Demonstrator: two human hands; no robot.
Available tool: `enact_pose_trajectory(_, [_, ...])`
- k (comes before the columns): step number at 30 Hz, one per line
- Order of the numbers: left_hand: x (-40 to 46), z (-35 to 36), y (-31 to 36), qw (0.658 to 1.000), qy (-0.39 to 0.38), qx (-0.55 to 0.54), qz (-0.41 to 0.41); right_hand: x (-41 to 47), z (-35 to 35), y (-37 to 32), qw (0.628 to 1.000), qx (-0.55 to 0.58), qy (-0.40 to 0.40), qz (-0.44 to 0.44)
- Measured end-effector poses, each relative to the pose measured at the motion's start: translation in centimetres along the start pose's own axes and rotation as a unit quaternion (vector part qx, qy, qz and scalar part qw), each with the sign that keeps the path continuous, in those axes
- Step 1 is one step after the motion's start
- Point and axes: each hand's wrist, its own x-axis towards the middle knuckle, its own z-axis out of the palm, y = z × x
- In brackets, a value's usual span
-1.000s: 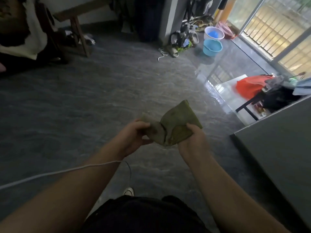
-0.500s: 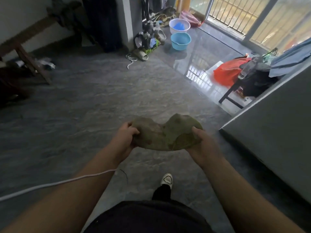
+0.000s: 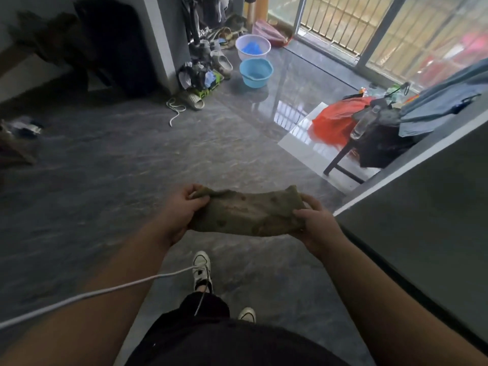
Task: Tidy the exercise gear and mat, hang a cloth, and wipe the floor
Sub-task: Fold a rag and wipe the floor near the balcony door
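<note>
Now we hold a green-brown cloth (image 3: 248, 213) out in front of us, above the dark floor (image 3: 111, 165). Our left hand (image 3: 182, 210) grips one end, with the fingers curled around the edge. Our right hand (image 3: 317, 223) grips the other end, pinching it between thumb and fingers. Our two hands are apart, and the cloth is stretched flat between them. It has dark spots on it.

Down below we see our white shoes (image 3: 202, 270) on the floor. A white cord (image 3: 105, 291) runs across our left arm.

Far ahead, a blue bucket (image 3: 256, 72) sits on the floor, and a white bucket (image 3: 253, 47) with something blue inside stands just behind it. Some shoes and sandals (image 3: 203, 75) are piled beside a gray pillar (image 3: 161, 40). To the right, an orange bag (image 3: 335, 120) and a clear bottle (image 3: 365, 122) rest on a small dark table (image 3: 340, 161). A gray wall (image 3: 427, 212) is close on our right. Sliding glass doors (image 3: 369, 25) with bars outside are at the back.
</note>
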Motion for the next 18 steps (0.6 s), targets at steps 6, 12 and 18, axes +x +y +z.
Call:
enact_pose_trajectory(6, [10.0, -1.7, 3.5, 0.997, 0.003, 0.066, 0.034, 6.7, 4.5, -3.9, 0.997, -0.073, 0.028, -0.017])
enact_pose_trajectory(12, [19.2, -3.6, 7.8, 0.994, 0.016, 0.088, 0.062, 13.8, 10.1, -7.1, 0.968, -0.193, 0.122, -0.102])
enact_pose_trajectory(18, [27.4, -4.5, 11.3, 0.984, -0.034, 0.164, 0.059, 19.3, 12.9, -10.4, 0.958, -0.229, 0.138, -0.099])
